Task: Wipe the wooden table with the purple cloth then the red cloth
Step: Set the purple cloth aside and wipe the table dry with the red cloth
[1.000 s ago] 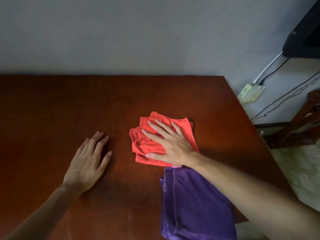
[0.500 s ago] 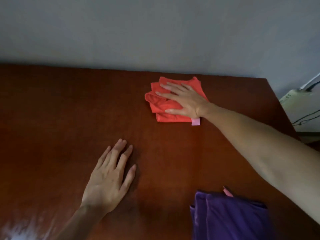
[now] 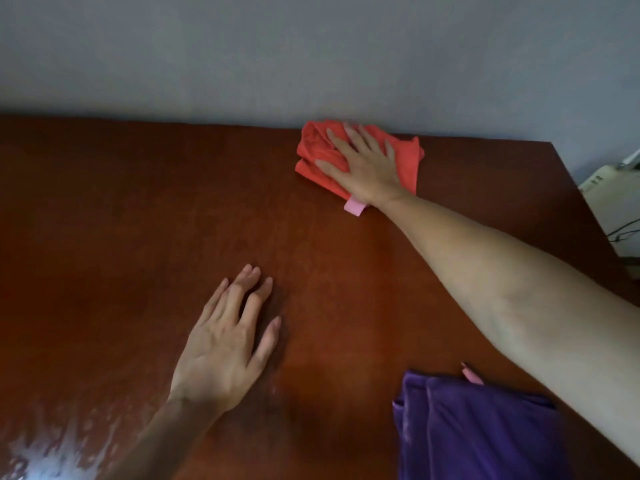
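The folded red cloth (image 3: 407, 157) lies at the far edge of the wooden table (image 3: 121, 220), close to the wall. My right hand (image 3: 363, 164) presses flat on it with straight, spread fingers, and a small pink tag sticks out from under the wrist. My left hand (image 3: 228, 344) rests flat on the bare table nearer to me, fingers straight. The folded purple cloth (image 3: 478, 431) sits at the near right of the table, partly under my right forearm.
A grey wall runs right behind the table's far edge. Past the table's right edge, a pale power strip (image 3: 613, 188) with cables lies lower down. A glossy reflection shows on the near left of the tabletop.
My right hand has slid the red cloth away from me, from the middle of the table to its far edge by the wall. The left hand has stayed flat on the table.
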